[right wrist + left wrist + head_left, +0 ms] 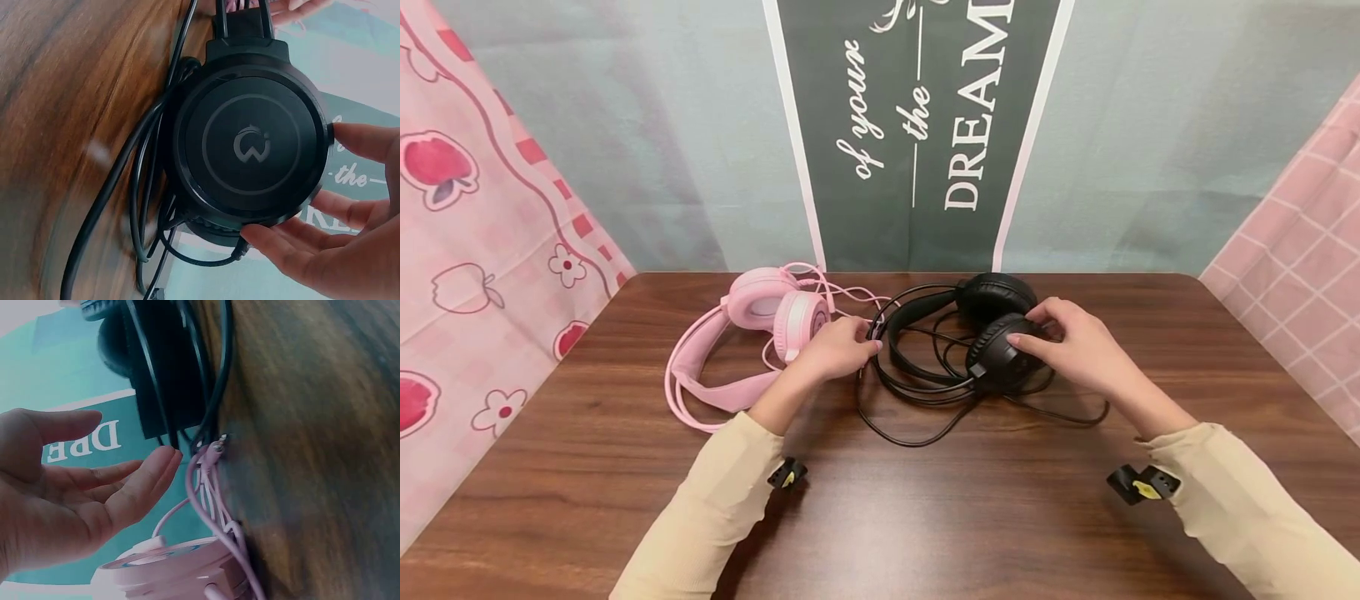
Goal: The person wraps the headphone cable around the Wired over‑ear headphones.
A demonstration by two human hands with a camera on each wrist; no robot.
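Note:
A pair of black headphones (pixel 1000 358) lies on the table with its headband toward the left and its ear cups on the right. My right hand (pixel 1078 346) holds the nearer ear cup by its rim, thumb and fingers spread round the edge; the right wrist view shows the logo on that cup's outer face (pixel 250 144). At the headband end is my left hand (pixel 838 346), its fingertips right at the thin black band. Thumb and fingers stand well apart in the left wrist view. Pink headphones (pixel 760 296) lie just left of that hand, partly hidden behind it.
Loops of black cable (pixel 917 442) spread round and under the black headphones. A pink cable (pixel 850 290) runs behind the left hand toward them. The brown wooden table (pixel 880 517) ends at a grey-green cloth backdrop (pixel 700 167), with pink patterned cloth on both sides.

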